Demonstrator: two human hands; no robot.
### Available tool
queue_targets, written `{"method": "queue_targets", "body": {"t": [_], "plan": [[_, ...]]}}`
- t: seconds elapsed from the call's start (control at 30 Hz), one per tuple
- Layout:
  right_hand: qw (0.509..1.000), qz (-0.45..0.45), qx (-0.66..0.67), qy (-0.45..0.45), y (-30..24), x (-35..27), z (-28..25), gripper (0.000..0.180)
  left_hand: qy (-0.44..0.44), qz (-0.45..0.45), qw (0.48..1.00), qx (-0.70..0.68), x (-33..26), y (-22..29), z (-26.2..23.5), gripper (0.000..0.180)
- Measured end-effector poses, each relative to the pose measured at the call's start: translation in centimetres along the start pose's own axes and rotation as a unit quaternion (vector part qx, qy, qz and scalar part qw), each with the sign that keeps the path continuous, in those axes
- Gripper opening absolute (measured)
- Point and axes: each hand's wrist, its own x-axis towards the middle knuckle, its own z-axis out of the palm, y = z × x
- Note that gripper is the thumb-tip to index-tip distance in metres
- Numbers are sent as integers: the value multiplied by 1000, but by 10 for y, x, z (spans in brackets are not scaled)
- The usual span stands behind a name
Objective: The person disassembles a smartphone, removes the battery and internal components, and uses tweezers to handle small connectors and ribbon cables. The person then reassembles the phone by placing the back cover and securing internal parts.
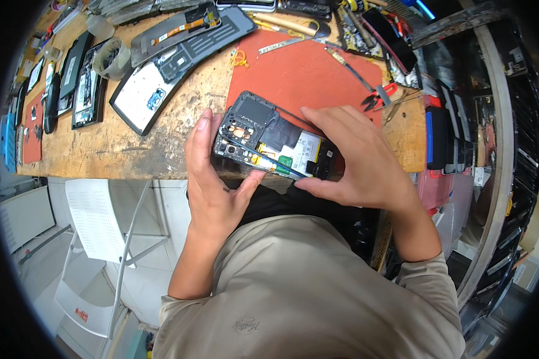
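Note:
An opened smartphone, its back cover off, lies between my hands over the near edge of the wooden bench. Its camera end is at the left, and the battery shows toward the right. My left hand grips the camera end, thumb on the near side and fingers along the left edge. With its thumb on the near long edge and its fingers at the far edge, my right hand holds the other end. A thin dark strip runs lengthwise across the phone. Beneath the phone's far side is a red-orange mat.
Red-handled cutters lie at the mat's right. Phone back covers, a translucent cup and other opened phones crowd the left of the bench. A tray of tools sits at the far right. A white folding chair stands below left.

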Motion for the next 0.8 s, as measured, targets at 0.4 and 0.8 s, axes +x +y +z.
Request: {"method": "queue_targets", "body": {"t": [0.4,0.8], "plan": [[995,-13,27,95,0,-7,23,85,-74,46,977,193,24,25,-49,27],[956,108,-151,229,61,-38,-7,75,-257,305,836,376,65,50,-40,11]]}}
